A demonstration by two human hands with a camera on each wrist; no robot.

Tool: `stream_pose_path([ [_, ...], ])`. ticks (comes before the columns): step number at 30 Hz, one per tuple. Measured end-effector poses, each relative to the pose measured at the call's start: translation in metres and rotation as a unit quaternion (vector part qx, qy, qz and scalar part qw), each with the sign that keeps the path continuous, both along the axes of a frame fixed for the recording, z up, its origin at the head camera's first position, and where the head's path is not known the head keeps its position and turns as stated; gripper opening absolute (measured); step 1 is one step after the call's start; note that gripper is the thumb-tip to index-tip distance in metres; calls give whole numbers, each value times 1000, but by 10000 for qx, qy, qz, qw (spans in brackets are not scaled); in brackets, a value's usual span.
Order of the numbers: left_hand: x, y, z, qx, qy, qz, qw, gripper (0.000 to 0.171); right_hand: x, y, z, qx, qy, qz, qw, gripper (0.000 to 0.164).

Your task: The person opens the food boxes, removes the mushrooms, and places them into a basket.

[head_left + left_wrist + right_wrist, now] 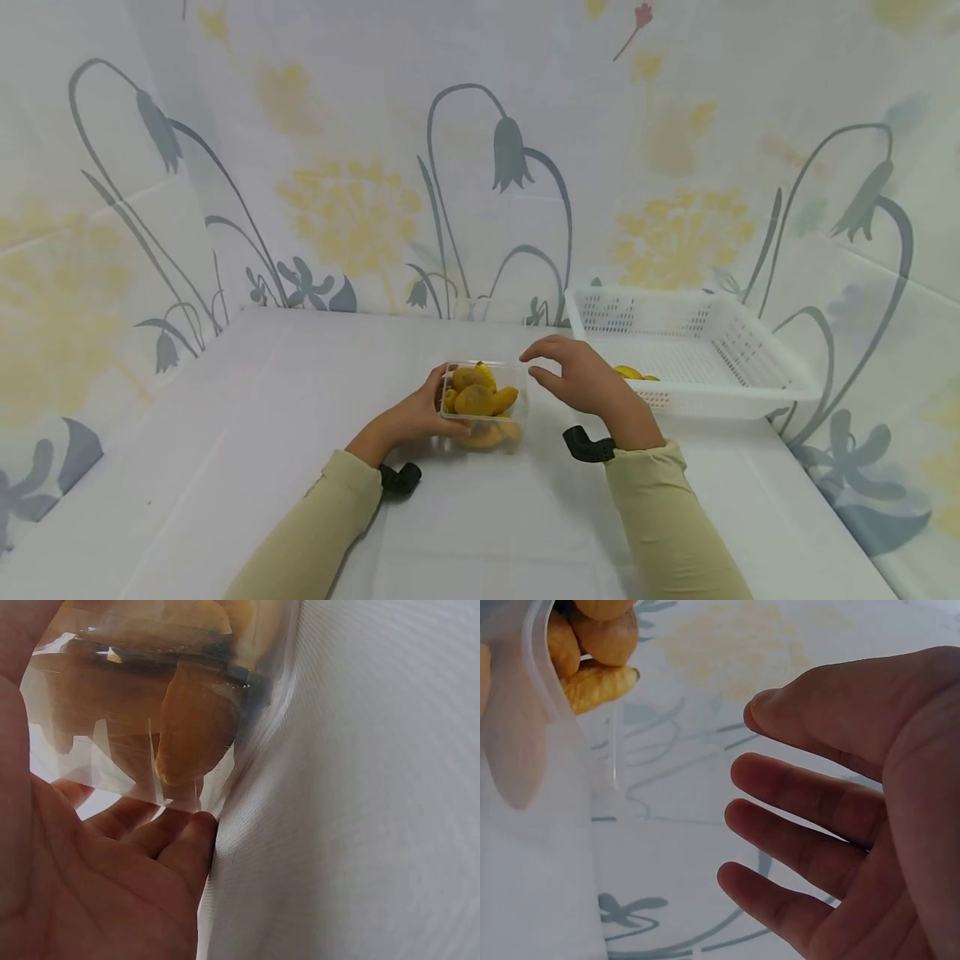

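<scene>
A clear plastic box stands on the white table, filled with yellow and brownish fruit-like pieces. My left hand grips its left side, thumb at the front and fingers behind. In the left wrist view, fingers of the left hand curl against the box's see-through wall. Just right of the box, my right hand hovers with nothing in it. Its fingers are spread and slightly bent in the right wrist view, apart from a ridged yellow piece at the box's top.
A white perforated basket stands at the back right, with a few yellow pieces near its front left corner, partly hidden by the right arm. Behind the box is a faint transparent object. A flower-patterned cloth hangs behind the table.
</scene>
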State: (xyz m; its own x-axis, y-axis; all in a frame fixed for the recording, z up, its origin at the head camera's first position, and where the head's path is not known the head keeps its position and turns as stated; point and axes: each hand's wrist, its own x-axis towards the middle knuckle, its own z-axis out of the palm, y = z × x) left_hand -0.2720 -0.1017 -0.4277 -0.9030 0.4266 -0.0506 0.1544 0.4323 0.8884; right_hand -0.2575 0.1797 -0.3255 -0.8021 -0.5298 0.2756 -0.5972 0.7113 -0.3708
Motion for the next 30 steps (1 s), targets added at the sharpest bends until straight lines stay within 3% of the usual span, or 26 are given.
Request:
stream_pose_path([
  [16, 1, -7, -4, -32, 48, 56, 10000, 113, -5, -30, 7, -1, 76, 365, 9993, 22],
  [23, 0, -3, -8, 42, 22, -91, 9999, 115, -4, -37, 1, -47, 68, 525, 9986, 23],
  [30, -1, -3, -2, 0, 91, -93, 9999, 114, -4, -40, -4, -41, 144, 665, 9977, 23],
])
